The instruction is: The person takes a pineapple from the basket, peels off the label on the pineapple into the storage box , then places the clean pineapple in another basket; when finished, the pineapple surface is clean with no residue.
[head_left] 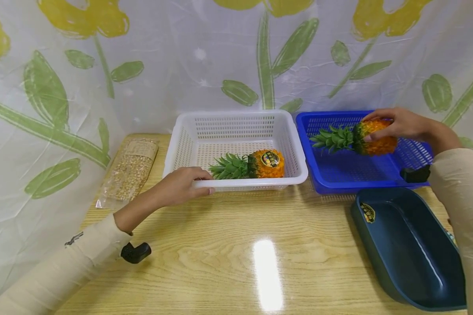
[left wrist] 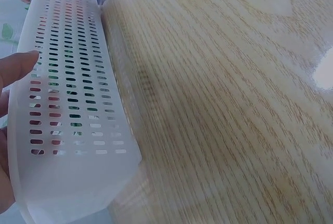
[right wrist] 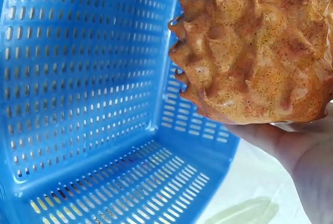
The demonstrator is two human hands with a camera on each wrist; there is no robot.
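My right hand (head_left: pixel 394 124) grips an orange pineapple (head_left: pixel 372 138) with a green crown, lifted above the blue basket (head_left: pixel 339 177) at the back right. In the right wrist view the pineapple's bumpy body (right wrist: pixel 255 52) fills the top right, above the basket's perforated floor (right wrist: pixel 104 182). My left hand (head_left: pixel 181 186) holds the front rim of the white basket (head_left: pixel 236 183), thumb on the outer wall. A second pineapple (head_left: pixel 256 165) with a round sticker lies on its side inside that basket. The left wrist view shows the white basket's slotted wall (left wrist: pixel 67 109) close up.
A dark teal tub (head_left: pixel 410 245) sits at the front right of the wooden table (head_left: pixel 236 253). A clear bag of grains (head_left: pixel 132 170) lies at the back left. A flower-patterned plastic sheet (head_left: pixel 161 57) hangs behind and to the left.
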